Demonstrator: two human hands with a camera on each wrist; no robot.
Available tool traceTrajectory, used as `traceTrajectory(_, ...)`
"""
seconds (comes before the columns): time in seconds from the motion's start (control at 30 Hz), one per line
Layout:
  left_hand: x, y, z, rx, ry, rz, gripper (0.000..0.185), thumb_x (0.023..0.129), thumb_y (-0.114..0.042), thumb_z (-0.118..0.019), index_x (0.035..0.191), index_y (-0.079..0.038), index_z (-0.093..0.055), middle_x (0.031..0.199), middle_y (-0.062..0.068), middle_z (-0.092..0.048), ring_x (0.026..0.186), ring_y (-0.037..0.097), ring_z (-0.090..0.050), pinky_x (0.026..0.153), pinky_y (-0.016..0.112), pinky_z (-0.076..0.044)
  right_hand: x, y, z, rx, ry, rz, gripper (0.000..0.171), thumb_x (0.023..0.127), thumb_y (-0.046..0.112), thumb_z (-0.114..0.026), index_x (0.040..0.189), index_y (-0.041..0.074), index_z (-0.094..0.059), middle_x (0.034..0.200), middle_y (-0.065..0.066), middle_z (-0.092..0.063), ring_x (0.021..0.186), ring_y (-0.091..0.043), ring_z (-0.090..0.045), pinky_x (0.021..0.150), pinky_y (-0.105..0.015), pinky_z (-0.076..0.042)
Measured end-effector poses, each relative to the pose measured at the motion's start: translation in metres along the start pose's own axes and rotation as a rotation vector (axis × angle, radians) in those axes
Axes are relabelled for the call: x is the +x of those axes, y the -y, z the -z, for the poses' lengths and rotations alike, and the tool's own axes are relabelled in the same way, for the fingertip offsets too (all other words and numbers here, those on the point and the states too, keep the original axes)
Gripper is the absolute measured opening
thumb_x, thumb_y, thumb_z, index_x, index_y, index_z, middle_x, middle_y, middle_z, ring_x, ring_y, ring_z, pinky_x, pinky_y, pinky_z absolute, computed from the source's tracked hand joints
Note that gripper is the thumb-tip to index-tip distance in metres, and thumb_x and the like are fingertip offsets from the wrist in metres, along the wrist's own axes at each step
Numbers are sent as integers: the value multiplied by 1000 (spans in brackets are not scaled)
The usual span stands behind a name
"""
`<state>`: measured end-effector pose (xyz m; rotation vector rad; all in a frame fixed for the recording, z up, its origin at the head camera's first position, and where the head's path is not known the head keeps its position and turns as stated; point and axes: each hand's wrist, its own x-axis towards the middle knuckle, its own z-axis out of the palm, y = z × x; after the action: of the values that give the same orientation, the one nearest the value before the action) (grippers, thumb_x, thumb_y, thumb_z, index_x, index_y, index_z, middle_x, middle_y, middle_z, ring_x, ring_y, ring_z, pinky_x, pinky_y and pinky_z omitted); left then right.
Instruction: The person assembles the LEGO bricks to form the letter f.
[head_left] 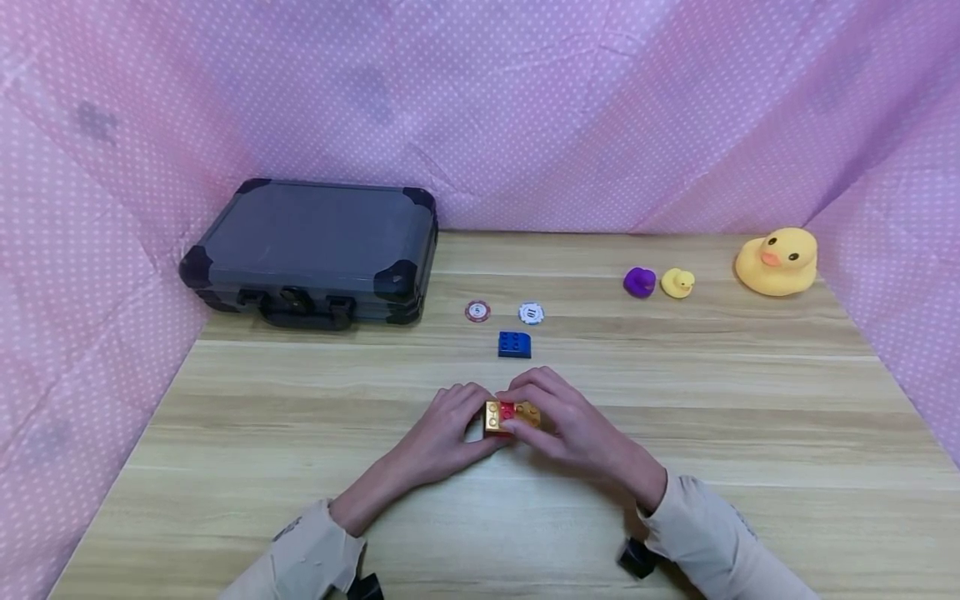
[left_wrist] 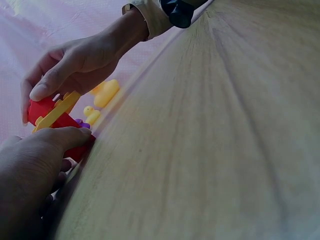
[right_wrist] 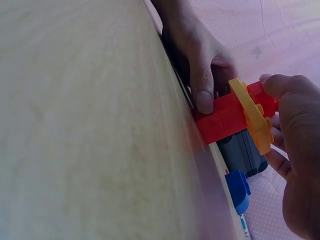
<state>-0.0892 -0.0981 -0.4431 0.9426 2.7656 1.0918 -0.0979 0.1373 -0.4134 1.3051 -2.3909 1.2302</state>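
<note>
At frame centre our left hand [head_left: 450,414] and right hand [head_left: 564,417] clamp fingers on the brick stack [head_left: 512,415]; we should press the yellow plate [right_wrist: 251,116] evenly.

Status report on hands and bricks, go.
Left hand and right hand both grip the red-and-yellow brick stack on the table. Blue brick lies just beyond, apart. Nothing in the way.

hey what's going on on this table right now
A person holds a small stack of red and yellow toy bricks on the wooden table, left hand and right hand gripping it from either side. A blue brick, two poker chips, a closed grey case and three rubber ducks sit beyond.
</note>
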Motion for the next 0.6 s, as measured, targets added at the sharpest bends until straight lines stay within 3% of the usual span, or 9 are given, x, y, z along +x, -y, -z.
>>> traceTrajectory(0.6, -1, 0, 1, 1, 5, -2, 36, 92, -37, -80, 118, -18, -66, 116, -6, -64, 107, 13, -56, 94, 43, -43, -1, -1, -2, 31, 25, -56, 28, 96, 17, -75, 122, 11, -68, 123, 1, -60, 115, -17, -56, 96, -37, -51)
